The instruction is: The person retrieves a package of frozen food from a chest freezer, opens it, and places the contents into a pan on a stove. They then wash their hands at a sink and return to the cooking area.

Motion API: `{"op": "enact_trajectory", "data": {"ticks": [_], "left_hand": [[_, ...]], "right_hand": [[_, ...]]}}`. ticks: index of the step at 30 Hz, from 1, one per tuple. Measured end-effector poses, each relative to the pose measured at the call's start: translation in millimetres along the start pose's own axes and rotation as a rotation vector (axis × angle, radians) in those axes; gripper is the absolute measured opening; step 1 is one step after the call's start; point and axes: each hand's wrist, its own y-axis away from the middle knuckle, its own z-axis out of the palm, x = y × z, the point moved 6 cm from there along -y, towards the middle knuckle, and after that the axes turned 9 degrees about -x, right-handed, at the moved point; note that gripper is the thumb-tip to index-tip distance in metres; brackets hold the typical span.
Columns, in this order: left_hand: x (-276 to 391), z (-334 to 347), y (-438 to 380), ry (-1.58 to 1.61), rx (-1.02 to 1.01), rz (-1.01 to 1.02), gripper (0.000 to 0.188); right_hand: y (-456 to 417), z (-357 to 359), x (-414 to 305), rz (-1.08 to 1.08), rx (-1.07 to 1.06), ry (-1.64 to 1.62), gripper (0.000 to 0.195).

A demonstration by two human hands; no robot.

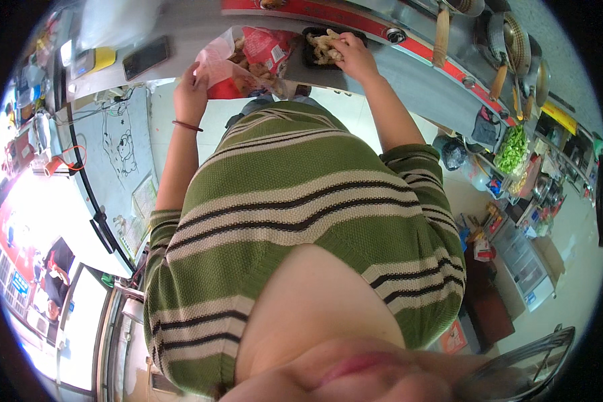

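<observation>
My left hand (pixel 193 89) grips the edge of a red and clear plastic bag (pixel 271 45), which lies torn or spread on the steel counter. Brown, knobbly food pieces (pixel 266 72) show inside the bag. To its right sits a black tray (pixel 307 58) holding a pale tan, branching food piece (pixel 322 47); I cannot tell whether it is ginger root or a chicken foot. The fingers of my right hand (pixel 356 56) close around the right end of this piece, over the tray.
A dark phone (pixel 145 58) and a yellow-and-grey object (pixel 94 61) lie on the steel counter (pixel 186 42) at left. Beyond the tray runs a red appliance panel with a knob (pixel 396 35). Wooden-handled strainers (pixel 441 37) jut out at upper right; chopped greens (pixel 512 149) sit farther right.
</observation>
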Motion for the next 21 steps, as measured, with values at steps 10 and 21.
{"op": "enact_trajectory", "data": {"ticks": [10,21], "left_hand": [[0.4,0.5,0.7,-0.044,0.021,0.020,0.035],[-3.9,2.4,-0.7,-0.009,0.032,0.031,0.035]], "right_hand": [[6.7,-2.9,-5.7,0.003,0.012,0.100,0.052],[13.1,20.1,53.2,0.096,0.198,-0.120,0.075]]}}
